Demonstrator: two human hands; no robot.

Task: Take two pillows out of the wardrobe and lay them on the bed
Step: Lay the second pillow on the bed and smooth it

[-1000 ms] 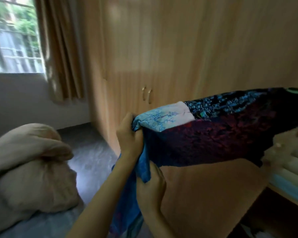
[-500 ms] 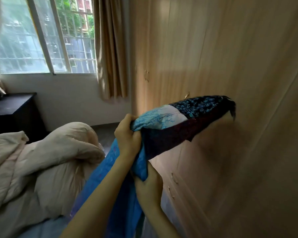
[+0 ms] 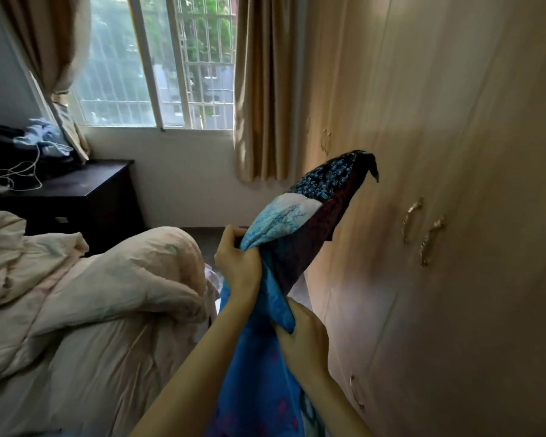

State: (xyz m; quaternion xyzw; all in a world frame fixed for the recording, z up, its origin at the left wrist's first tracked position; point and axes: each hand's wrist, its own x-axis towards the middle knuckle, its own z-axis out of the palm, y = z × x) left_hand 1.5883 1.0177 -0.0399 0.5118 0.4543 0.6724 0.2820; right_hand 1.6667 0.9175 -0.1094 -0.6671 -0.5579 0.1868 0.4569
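Note:
A patchwork pillow (image 3: 319,222) in dark maroon, black-blue and pale blue sticks up and to the right in front of me. My left hand (image 3: 237,268) grips its near pale blue corner. Lower down, my right hand (image 3: 303,337) grips the bright blue fabric (image 3: 256,376) that hangs down between my forearms; whether that is a second pillow I cannot tell. The wooden wardrobe (image 3: 454,184) fills the right side, and the doors in view are closed. The bed (image 3: 85,367) lies at lower left, just left of my arms.
A crumpled cream duvet (image 3: 114,279) is heaped on the bed. A dark nightstand (image 3: 89,197) with cables and clothes stands by the window (image 3: 158,64). Beige curtains (image 3: 262,89) hang beside the wardrobe. Brass door handles (image 3: 412,220) jut out close to the pillow's far end.
My view has swung left from the open wardrobe shelf to the window and bed. The pillow has come away from the wardrobe and tilted upward, both hands keeping their grip.

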